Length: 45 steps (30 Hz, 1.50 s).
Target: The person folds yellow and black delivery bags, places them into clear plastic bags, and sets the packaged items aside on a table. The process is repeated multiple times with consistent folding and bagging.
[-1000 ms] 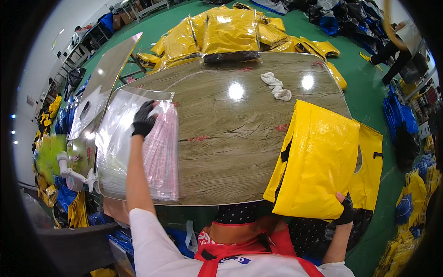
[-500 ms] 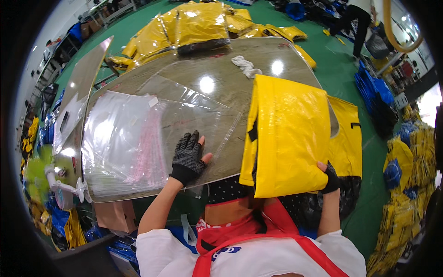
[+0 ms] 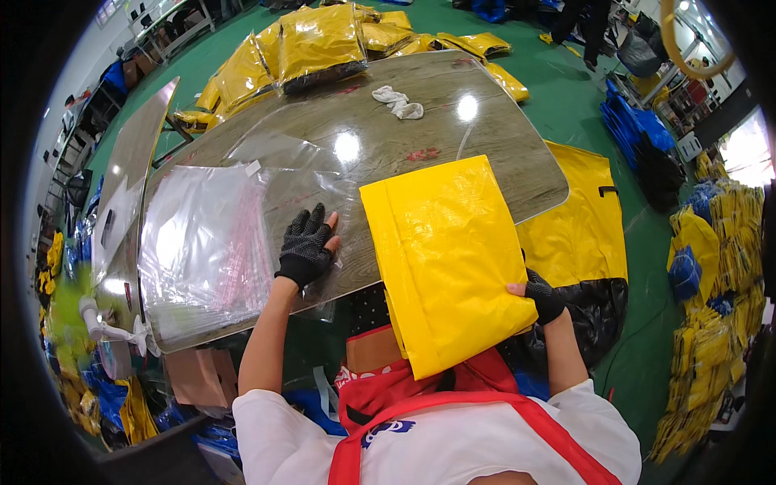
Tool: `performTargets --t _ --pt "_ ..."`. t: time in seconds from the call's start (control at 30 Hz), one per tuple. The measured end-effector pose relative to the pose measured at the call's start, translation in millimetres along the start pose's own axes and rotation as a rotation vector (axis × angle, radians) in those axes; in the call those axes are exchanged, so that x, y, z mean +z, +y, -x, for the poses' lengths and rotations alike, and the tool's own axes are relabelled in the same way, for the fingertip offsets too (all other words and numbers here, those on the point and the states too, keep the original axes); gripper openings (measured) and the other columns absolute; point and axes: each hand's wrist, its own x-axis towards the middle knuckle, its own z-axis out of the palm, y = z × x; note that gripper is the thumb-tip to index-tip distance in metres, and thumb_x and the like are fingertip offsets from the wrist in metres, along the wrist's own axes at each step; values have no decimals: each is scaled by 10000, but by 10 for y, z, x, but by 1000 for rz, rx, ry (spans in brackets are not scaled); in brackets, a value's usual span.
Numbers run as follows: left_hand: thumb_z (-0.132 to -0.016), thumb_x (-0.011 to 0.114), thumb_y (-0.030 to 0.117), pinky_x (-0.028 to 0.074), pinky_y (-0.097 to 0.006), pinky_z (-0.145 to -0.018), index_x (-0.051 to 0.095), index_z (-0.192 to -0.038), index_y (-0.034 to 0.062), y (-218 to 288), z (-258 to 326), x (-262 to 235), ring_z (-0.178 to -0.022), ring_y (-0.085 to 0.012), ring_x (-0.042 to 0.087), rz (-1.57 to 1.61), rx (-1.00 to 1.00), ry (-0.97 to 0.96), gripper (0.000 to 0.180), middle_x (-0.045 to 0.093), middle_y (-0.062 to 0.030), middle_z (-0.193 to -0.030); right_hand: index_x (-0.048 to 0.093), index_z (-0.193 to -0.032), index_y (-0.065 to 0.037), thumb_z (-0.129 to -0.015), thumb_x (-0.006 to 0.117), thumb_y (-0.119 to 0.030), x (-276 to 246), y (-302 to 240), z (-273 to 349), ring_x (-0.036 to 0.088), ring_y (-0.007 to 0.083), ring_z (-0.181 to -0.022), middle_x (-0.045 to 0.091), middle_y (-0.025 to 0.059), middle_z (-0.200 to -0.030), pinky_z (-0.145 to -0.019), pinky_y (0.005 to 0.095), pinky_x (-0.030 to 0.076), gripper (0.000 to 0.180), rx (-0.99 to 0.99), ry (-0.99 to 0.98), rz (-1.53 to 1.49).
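Observation:
My left hand (image 3: pixel 307 246), in a black dotted fingertip-less glove, lies palm down with fingers stretched on a clear plastic bag (image 3: pixel 279 153) on the table. To its left a stack of clear plastic bags (image 3: pixel 206 234) is fanned out. My right hand (image 3: pixel 540 295), gloved alike, grips the right edge of a folded yellow plastic-coated sheet or bag (image 3: pixel 449 250); the thumb is on top and the other fingers are partly hidden. The folded piece overhangs the table's near edge at a slant. Beyond it, another yellow piece with a black end (image 3: pixel 578 222) lies at the table's right side.
Yellow packs in clear wrap (image 3: pixel 319 44) are heaped at the table's (image 3: pixel 509 133) far edge, near a crumpled white cloth (image 3: pixel 398 103). A small fan (image 3: pixel 105 327) and cardboard box (image 3: pixel 198 376) stand at the left. Yellow stacks (image 3: pixel 699 364) line the right; a person stands far right.
The folded yellow piece has turned and moved left and nearer, with my right hand gripping it. My left hand remains on the clear bag. The whole view has shifted slightly.

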Motion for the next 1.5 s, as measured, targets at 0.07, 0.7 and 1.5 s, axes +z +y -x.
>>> performTargets --t 0.07,0.7,1.5 --pt "-950 346 391 135 -492 -1110 390 -1394 209 -46 -53 85 -1355 -385 241 14 -24 -6 482 272 -137 -1487 421 -1322 5 -753 674 -113 25 11 21 563 247 -1095 544 130 -1246 -934 341 455 634 -10 -2 -4" --pt "-977 289 369 145 -475 -1111 454 -1355 243 -273 -167 343 -1337 -378 275 21 35 173 432 341 -122 -1456 452 -1310 -7 -784 662 -107 67 92 6 585 237 -1059 566 125 -1226 -907 338 470 575 23 -75 -20" --pt "-808 637 299 189 -482 -1102 445 -1326 44 563 439 -310 -1327 -392 307 160 218 133 609 435 -179 -1380 617 -998 -29 -922 535 -250 175 -202 -1698 555 105 -768 625 28 -866 -729 240 456 248 -330 -129 206"
